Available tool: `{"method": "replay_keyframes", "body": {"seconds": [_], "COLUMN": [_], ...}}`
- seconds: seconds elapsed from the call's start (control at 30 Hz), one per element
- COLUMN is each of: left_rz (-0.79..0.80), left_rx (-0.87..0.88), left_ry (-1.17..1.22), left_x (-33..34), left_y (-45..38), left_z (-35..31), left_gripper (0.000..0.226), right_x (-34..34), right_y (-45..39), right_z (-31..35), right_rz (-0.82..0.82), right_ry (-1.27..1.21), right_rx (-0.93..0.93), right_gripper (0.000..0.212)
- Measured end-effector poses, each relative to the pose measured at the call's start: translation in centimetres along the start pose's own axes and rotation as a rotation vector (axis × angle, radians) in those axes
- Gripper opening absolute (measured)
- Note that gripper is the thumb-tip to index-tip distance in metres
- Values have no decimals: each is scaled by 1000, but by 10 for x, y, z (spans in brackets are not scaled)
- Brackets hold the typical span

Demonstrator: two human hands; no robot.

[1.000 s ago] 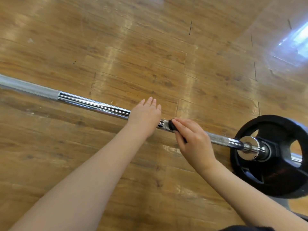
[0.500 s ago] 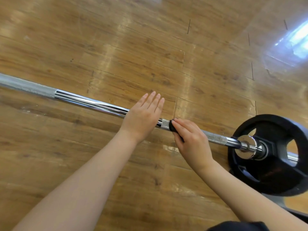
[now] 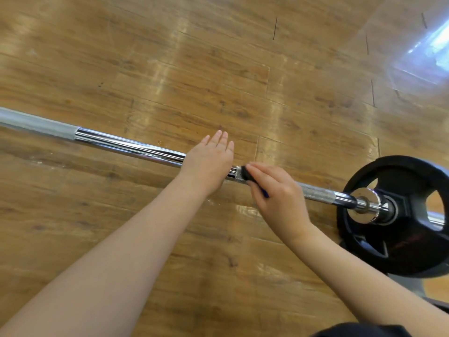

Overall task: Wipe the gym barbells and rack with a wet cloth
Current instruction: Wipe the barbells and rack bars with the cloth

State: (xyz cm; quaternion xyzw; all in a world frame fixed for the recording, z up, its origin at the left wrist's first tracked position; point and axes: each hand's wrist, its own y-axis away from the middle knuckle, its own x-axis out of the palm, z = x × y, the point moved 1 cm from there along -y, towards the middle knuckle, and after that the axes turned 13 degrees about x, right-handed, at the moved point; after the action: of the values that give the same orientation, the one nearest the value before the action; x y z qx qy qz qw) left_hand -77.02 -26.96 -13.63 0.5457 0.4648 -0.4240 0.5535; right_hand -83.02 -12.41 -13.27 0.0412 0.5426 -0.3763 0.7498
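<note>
A chrome barbell (image 3: 131, 145) lies across the wooden floor from the left edge to the right, with rough knurled stretches. A black weight plate (image 3: 410, 242) is on its right end. My left hand (image 3: 209, 161) lies over the bar with straight fingers pointing away from me. Just to its right, my right hand (image 3: 279, 193) holds a small dark object (image 3: 247, 175) against the knurled part of the bar; a bit of blue shows under the hand. Most of that object is hidden by my fingers.
The shiny wooden plank floor (image 3: 218, 69) surrounds the bar on all sides. A bright window reflection (image 3: 430, 45) lies at the upper right. A dark edge of clothing (image 3: 364, 330) shows at the bottom right.
My left hand's fingers have straightened and it has shifted slightly along the bar. My right hand stays at the same spot on the knurled part.
</note>
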Motion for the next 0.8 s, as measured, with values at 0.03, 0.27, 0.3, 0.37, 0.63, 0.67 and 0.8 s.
{"method": "replay_keyframes", "body": {"seconds": [0.03, 0.27, 0.3, 0.37, 0.63, 0.67, 0.8], "left_rz": [-1, -1, 8, 11, -359, -351, -209], "left_rx": [-3, 9, 10, 2, 37, 31, 28], "left_ry": [3, -20, -16, -15, -162, -165, -142], "left_x": [-1, -1, 1, 3, 26, 24, 10], "left_y": [1, 6, 6, 7, 10, 11, 8], "left_z": [0, -2, -2, -3, -5, -6, -11], "left_gripper": [58, 63, 62, 58, 47, 47, 47], "right_x": [8, -8, -11, -14, 12, 8, -10], "right_y": [-3, 16, 18, 17, 1, 5, 20], "right_z": [8, -30, -33, -31, -3, -11, -34], "right_rz": [24, 37, 28, 6, 52, 39, 11], "right_ry": [-5, 97, 105, 125, 39, 39, 61], "right_rx": [-42, -67, -58, -28, -170, -143, -23], "right_gripper": [28, 24, 24, 23, 23, 23, 24]}}
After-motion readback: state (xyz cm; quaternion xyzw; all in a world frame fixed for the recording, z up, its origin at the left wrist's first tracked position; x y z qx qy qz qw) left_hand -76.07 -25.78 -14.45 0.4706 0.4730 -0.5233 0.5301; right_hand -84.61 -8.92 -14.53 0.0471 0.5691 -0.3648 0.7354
